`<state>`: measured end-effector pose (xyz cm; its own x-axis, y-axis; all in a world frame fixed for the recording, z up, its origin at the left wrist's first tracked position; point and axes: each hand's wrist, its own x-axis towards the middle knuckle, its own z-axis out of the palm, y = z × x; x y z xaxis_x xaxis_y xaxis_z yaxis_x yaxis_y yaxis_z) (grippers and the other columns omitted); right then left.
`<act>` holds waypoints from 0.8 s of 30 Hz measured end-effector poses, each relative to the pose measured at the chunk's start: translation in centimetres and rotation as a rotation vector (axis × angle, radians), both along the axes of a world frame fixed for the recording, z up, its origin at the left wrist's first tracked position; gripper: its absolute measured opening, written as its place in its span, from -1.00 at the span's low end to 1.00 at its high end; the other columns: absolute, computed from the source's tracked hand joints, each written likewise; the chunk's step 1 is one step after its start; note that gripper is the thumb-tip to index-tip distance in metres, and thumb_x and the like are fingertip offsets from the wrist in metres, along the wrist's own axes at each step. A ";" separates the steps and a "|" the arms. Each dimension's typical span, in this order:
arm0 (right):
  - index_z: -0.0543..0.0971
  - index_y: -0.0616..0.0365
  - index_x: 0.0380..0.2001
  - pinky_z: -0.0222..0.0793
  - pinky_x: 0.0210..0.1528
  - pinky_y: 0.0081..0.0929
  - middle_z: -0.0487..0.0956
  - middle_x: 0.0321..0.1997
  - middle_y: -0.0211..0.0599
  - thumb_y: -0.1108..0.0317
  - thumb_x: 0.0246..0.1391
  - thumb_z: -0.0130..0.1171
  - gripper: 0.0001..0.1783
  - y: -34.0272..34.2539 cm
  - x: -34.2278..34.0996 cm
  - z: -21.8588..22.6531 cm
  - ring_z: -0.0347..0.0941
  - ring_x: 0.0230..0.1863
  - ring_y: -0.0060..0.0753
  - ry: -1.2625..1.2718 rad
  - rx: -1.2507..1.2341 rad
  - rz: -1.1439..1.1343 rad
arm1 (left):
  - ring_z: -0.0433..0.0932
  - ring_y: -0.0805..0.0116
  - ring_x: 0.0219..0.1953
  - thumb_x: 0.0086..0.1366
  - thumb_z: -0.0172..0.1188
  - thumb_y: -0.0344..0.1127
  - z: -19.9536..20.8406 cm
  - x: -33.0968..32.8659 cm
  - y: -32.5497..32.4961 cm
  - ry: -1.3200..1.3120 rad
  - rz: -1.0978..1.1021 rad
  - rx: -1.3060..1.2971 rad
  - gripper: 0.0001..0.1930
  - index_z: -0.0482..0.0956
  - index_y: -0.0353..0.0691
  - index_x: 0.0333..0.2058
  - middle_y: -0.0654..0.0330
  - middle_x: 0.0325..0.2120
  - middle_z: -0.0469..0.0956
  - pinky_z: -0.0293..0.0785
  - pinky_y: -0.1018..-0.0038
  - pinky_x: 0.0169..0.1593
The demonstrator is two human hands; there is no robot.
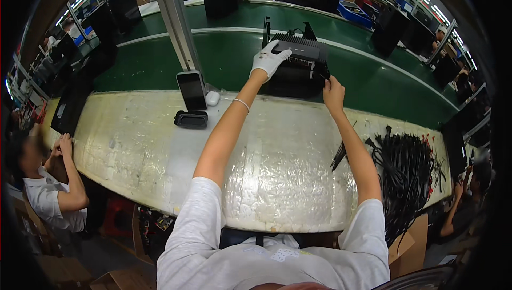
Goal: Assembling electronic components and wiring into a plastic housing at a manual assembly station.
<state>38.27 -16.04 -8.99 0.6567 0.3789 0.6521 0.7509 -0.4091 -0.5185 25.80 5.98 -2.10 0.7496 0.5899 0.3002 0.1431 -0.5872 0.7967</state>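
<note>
A black metal case with cooling fins stands at the far edge of the yellowed worktop, on the green belt. In a white glove, my left hand grips its left part, thumb and forefinger apart over the top. My bare right hand is closed at the case's right corner; the exact grip point is partly hidden by the fingers. Upright brackets and a short dark cable show along the case's back. A thin bundle of black cable ties or wires lies beside my right forearm.
A big heap of black cables with red ends covers the worktop's right side. Left of centre, a phone leans by a metal post, near a white earbud case and a black holder. Co-workers sit left, right and across.
</note>
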 end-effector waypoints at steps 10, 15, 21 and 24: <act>0.36 0.35 0.12 0.19 0.27 -0.15 0.18 0.33 0.16 0.38 0.17 0.17 -0.51 0.2 -8.9 1.7 0.21 0.27 0.22 -0.241 0.195 -0.041 | 0.29 0.00 0.29 0.29 0.11 0.26 -4.1 -3.3 -1.8 -0.495 0.081 -0.513 -0.10 0.07 -0.32 0.34 -0.17 0.30 0.19 0.25 0.22 0.28; 0.40 0.31 0.04 0.18 0.28 -0.15 0.29 0.25 0.15 0.41 0.13 0.20 -0.57 1.9 -17.1 3.8 0.23 0.26 0.21 -0.154 0.167 0.308 | 0.23 0.01 0.33 0.30 -0.04 0.38 -1.7 -8.9 -5.0 -0.564 -0.124 -1.104 -0.02 0.00 -0.35 0.37 -0.13 0.34 0.12 0.25 0.13 0.26; 0.44 0.34 -0.06 0.40 0.01 -0.25 0.47 0.02 0.03 0.40 0.16 0.15 -0.68 4.2 -19.0 2.4 0.47 -0.05 -0.02 0.026 0.149 0.428 | 0.30 -0.02 0.28 0.40 -0.21 0.31 0.8 -11.4 -7.3 -0.592 -0.306 -1.105 -0.13 0.11 -0.45 0.31 -0.14 0.29 0.23 0.28 0.25 0.25; 0.46 0.32 -0.17 0.44 -0.20 -0.31 0.54 -0.15 -0.07 0.37 0.17 0.16 -0.75 3.5 -21.6 4.4 0.51 -0.27 -0.15 0.232 0.234 0.412 | 0.19 -0.02 0.35 0.38 -0.25 0.36 1.4 -12.7 -7.0 -0.663 -0.397 -1.196 -0.11 0.06 -0.37 0.34 -0.10 0.33 0.17 0.14 0.18 0.33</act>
<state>16.64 -12.49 -4.64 0.6211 0.4978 0.6054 0.6795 0.0429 -0.7324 13.12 -1.00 -0.66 0.8425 0.5217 0.1338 -0.4582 0.5637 0.6872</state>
